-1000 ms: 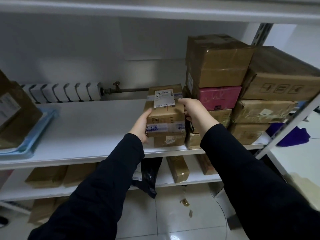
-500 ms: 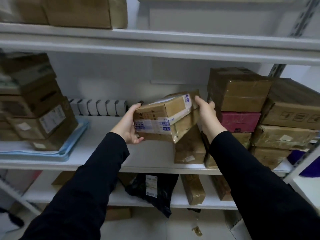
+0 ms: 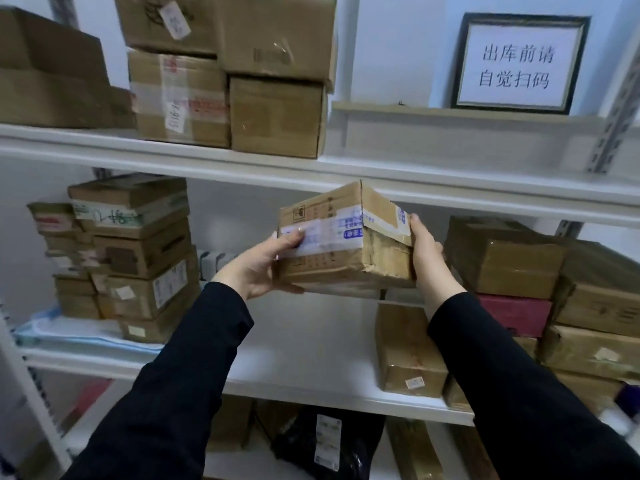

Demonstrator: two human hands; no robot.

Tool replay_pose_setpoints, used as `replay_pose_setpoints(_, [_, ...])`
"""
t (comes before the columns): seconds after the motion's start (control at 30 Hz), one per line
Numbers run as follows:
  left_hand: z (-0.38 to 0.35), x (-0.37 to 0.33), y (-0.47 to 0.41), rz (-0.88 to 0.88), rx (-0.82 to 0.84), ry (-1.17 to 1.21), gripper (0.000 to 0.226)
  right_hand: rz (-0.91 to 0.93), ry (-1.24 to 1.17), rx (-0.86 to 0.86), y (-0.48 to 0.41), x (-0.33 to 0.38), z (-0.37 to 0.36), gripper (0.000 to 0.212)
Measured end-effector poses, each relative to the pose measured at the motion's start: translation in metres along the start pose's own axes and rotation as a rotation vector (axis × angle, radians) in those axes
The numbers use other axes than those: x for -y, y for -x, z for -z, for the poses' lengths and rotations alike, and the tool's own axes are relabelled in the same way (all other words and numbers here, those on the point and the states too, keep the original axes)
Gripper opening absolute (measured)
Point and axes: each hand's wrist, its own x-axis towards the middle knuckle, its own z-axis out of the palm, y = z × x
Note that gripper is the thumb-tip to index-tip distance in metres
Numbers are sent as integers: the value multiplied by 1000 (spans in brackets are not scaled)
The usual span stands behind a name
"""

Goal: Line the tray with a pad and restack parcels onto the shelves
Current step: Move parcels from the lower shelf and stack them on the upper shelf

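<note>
Parcel of creased, taped cardboard sits gripped by left hand and right hand fingers.

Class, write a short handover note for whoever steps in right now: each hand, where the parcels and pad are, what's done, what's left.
Hands: left hand and right hand both hold one taped parcel in the air in front of the middle shelf.
Things: blue pad lies on that shelf under the left stack; the right stack stands at the other end.
Done: pad laid, two stacks built.
Left: set the held parcel on a shelf.
</note>
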Motion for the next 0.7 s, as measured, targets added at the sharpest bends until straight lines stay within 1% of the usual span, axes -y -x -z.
replay_pose_setpoints(0.03, [-1,-6,4,-48,11,62,68,2,-14,-4,3,3,-3,91])
replay_pose_setpoints(0.1, [-4,-20,13,-125,29,110,38,49,-36,12,12,9,-9,93])
replay_pose_setpoints(0.13, [-3,-27,17,-150,33,96,33,76,-49,26,17,13,-10,94])
replay_pose_setpoints(0.17, [-1,-33,20,-167,38,82,35,95,-52,31,17,16,-11,95])
replay_pose_setpoints(0.2, [2,-40,23,-177,40,82,41,122,-52,28,16,19,-12,91])
replay_pose_setpoints(0.23, [6,-45,25,-179,41,94,48,155,-47,18,15,22,-12,82])
replay_pose_setpoints(0.33, [21,-62,29,-159,45,155,60,277,13,-63,28,42,-12,39])
replay_pose_setpoints(0.37, [25,-67,32,-148,53,160,59,326,48,-82,30,48,-11,33])
replay_pose_setpoints(0.43, [32,-75,37,-132,80,194,48,391,132,-98,32,58,-9,30])
replay_pose_setpoints(0.47, [35,-78,39,-128,95,223,42,405,131,-97,33,62,-8,30])
replay_pose_setpoints(0.57, [42,-86,43,-133,167,276,40,448,77,-80,40,77,-6,35])
replay_pose_setpoints(0.6, [42,-90,45,-137,188,289,41,458,33,-77,44,84,-5,37])
replay_pose_setpoints(0.7, [39,-103,53,-172,268,320,39,438,-184,-22,55,105,3,33])
